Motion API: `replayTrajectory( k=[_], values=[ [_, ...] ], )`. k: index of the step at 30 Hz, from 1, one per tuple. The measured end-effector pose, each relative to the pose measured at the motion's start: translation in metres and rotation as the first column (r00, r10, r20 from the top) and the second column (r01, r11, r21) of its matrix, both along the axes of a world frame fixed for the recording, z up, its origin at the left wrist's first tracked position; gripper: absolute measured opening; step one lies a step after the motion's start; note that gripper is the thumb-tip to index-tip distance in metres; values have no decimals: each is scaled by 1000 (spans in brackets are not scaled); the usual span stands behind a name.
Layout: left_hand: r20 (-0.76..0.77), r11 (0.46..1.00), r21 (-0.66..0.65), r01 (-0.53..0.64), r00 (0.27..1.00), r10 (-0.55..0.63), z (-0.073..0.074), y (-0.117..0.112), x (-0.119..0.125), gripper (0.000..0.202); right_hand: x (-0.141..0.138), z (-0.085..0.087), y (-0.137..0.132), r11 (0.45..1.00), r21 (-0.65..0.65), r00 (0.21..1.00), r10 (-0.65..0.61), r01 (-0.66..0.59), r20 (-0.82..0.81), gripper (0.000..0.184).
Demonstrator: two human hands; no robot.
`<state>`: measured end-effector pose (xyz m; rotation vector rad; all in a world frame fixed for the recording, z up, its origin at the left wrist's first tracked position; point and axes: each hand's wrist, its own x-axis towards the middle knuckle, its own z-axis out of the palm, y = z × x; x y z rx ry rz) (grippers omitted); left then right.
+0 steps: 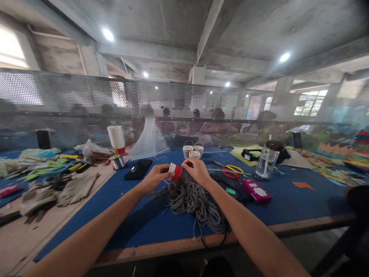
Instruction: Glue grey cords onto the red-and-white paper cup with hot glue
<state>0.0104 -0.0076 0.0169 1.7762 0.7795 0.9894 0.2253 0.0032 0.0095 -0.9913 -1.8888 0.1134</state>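
A small red and white cup (pixel 174 171) is held over the blue table mat (pixel 288 200) between both hands. My left hand (pixel 155 177) grips its left side with the fingers curled round the white rim. Pinching the cup's right side and the grey cord on it is my right hand (pixel 198 171). A loose heap of grey cord (pixel 193 200) lies just below the hands and trails toward the table's front edge.
Three small cups with wire handles (pixel 192 150) stand behind the hands. A black phone (pixel 138 169), a stack of paper cups (pixel 116 139), yellow and red scissors (pixel 230 170), a pink box (pixel 256 191) and a clear jar (pixel 266 161) lie around. People sit behind a mesh screen (pixel 69 104).
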Motion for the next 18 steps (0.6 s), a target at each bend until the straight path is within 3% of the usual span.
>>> replayTrajectory(
  k=[18],
  values=[
    [-4,1000,15,14,1000,-14,1,-3,0,28,2,1,1,998,-67,999,18,-20,-29,11]
  ],
)
